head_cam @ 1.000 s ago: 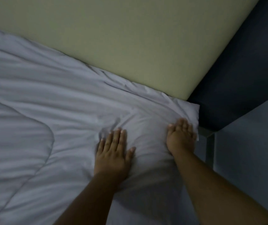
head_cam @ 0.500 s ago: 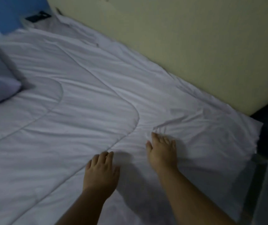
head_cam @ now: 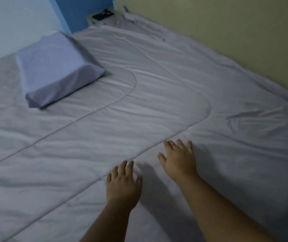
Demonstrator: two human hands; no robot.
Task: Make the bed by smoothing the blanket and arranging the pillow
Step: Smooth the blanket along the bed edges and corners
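1. The left hand (head_cam: 123, 185) lies flat on the blanket (head_cam: 139, 105), fingers spread, holding nothing.
2. The right hand (head_cam: 179, 159) is also spread flat, just beside it.
3. The pillow (head_cam: 55, 67) lies far left on the blanket, well apart from both hands.

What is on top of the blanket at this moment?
A pillow lies on the blanket at the far left. The left hand and right hand are spread over it nearer the camera. Whatever is beneath the blanket is hidden.

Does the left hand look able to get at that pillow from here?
Probably yes, with a stretch: only open blanket lies between the left hand and the pillow, which sits well away, nothing blocking.
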